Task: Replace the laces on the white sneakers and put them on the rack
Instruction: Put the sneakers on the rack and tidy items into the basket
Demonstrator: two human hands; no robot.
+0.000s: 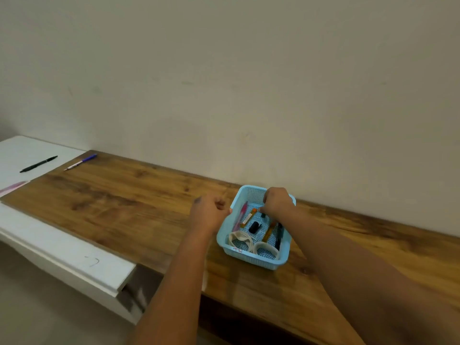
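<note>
A light blue plastic basket [257,262] stands on the wooden table [124,205] near the wall. Two coiled white laces [241,239] [266,248] lie at its near end. Behind them lie several pens and a small black object [254,227]. My left hand [210,211] is curled at the basket's left rim, its fingertips on the edge. My right hand [277,201] reaches down into the far end of the basket, and its fingertips pinch a small dark item [263,215] beside an orange-capped pen [249,216]. No sneakers or rack are in view.
A white table [62,250] adjoins the wooden one on the left. On it lie a black pen [38,164] and a pink object [12,188] at the edge. A blue pen [81,162] lies at the wooden table's far left corner. The wall runs right behind the basket.
</note>
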